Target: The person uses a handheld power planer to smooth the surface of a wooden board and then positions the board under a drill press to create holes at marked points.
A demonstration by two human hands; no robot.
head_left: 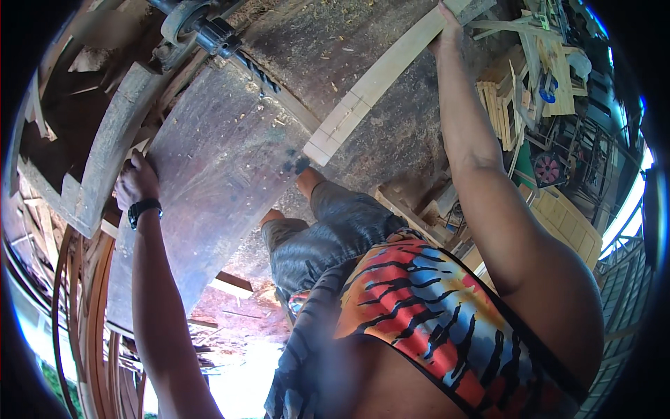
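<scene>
My right hand [447, 31] grips a long pale wooden board [380, 78] near its far end, at the upper right. The board is slightly curved, with thin lines marked across its near end. My left hand [137, 183], with a dark watch on the wrist, is closed at the left edge of the worktable [209, 150]. What its fingers hold is hidden; a curved wooden piece [115, 133] lies just beside it. Between my hands, a drill chuck [218, 36] carries a dark spiral drill bit [259, 75] pointing toward the board's near end.
Sawdust and chips cover the worktable. Wood offcuts [513, 115] and a round pink fan-like part [548, 167] are piled at the right. Several long wooden strips [98, 307] stand at the lower left. A wood block [232, 285] lies below the table edge.
</scene>
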